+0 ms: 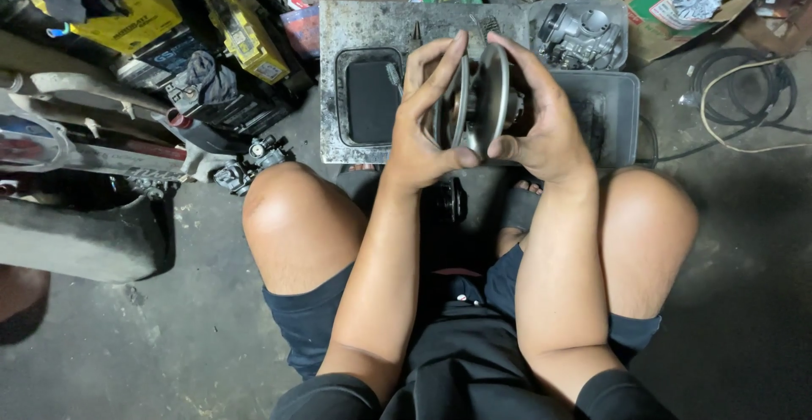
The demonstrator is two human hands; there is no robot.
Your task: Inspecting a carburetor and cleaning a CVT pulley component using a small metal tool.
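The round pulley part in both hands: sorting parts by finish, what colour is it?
Dull silver-grey bare metal, seen in the head view: the pulley part held between left hand and right hand.

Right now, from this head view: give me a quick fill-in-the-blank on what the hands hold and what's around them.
Both hands, left hand and right hand, hold a round metal ____ between them.
The pulley is held above a grey metal ____.
On the tray lies a ____ rectangular lid.
The coiled cable lies on the person's ____ side.

Missing words: pulley; tray; black; right
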